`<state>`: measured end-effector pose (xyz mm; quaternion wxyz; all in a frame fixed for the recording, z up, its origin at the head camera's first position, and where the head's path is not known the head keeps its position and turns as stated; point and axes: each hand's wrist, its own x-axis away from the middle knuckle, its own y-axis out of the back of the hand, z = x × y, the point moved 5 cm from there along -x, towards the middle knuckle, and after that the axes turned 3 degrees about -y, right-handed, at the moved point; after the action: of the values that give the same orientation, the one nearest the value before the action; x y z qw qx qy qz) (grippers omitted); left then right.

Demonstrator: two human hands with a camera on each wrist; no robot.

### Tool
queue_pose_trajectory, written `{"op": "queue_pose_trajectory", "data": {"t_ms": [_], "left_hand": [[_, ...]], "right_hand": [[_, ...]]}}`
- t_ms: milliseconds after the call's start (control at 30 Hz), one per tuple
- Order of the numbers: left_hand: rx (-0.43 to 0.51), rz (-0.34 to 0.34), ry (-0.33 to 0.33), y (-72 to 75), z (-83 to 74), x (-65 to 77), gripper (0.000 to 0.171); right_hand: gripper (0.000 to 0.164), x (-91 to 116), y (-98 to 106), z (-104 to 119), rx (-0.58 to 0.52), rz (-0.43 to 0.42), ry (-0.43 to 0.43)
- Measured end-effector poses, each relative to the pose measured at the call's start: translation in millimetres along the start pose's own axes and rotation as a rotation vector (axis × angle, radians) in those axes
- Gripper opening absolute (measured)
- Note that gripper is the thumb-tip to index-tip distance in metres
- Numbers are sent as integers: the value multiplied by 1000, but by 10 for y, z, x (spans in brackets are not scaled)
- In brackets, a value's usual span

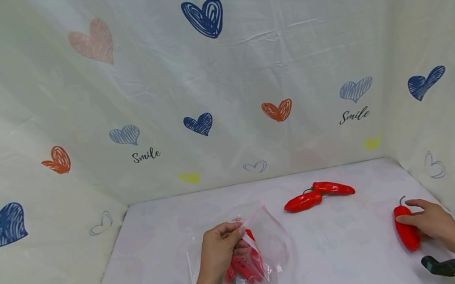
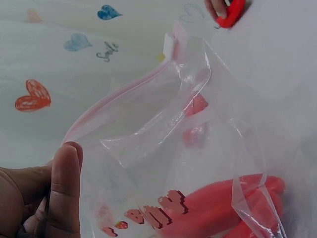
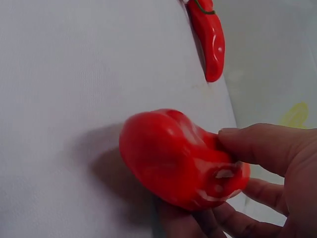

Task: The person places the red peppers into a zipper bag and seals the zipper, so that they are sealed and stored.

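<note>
With thumb and fingertips, my left hand (image 1: 223,247) pinches the pink-edged rim of a clear zip bag (image 1: 274,240). Inside the bag lie several red chili peppers (image 1: 246,268), seen through the plastic in the left wrist view as red shapes (image 2: 208,206) under printed letters. The bag's slider (image 2: 169,47) sits at the far end of its pink zip. At the table's right side, my right hand (image 1: 433,222) grips another red chili pepper (image 1: 406,229) between thumb and fingers, its stem pointing away. The right wrist view shows that pepper (image 3: 168,158) close up, just over the table.
Two more red chili peppers, one left (image 1: 303,202) and one right (image 1: 333,188), lie touching near the back of the white table (image 1: 343,253). Cloth walls (image 1: 242,68) printed with hearts stand behind the table and at both sides.
</note>
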<state>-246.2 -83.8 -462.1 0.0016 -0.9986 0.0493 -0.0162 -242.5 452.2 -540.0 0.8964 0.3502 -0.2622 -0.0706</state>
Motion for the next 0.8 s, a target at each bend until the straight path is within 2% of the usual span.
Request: {"op": "queue_pose_trajectory", "data": {"t_ms": [267,800], "left_hand": [[-6,-8,-5,2,-29,10,28],[-14,-14,-10,-6,-35,17,30]], "right_hand": [[91,60,-189,232,-71,-39,24],[88,238,-564,812,-87,-58,157]]}}
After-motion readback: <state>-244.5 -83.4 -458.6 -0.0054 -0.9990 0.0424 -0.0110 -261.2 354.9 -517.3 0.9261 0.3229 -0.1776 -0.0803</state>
